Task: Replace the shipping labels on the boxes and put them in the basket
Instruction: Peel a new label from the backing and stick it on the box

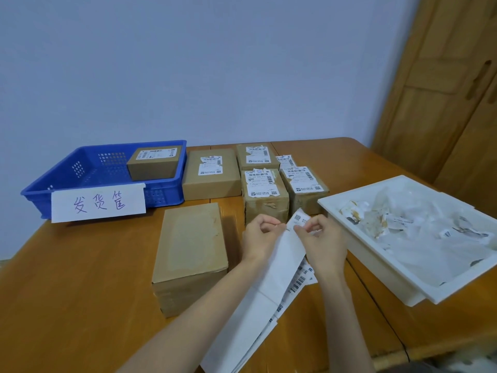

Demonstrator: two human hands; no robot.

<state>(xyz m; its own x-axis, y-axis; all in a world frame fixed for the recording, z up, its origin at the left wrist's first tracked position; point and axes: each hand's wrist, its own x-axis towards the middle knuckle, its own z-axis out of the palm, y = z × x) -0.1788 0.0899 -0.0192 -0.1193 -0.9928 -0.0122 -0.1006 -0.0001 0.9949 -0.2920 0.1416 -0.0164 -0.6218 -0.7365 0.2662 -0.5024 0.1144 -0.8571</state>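
Both hands, left hand [262, 235] and right hand [321, 238], pinch the label strip [285, 254] at its top corner; peeled carelessly, the sticker may tear or curl before reaching the bare box [191, 249].

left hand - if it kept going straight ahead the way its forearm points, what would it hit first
Most likely the taped box just beyond the left hand, which pinches the label strip. Depth is unclear, so the hand could be raised above it.

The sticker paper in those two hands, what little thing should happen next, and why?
Probably finish peeling the new label off its backing strip. Both the left hand and the right hand pinch it at the top, where a corner looks lifted. The bare box beside them has no label, so it likely goes there.
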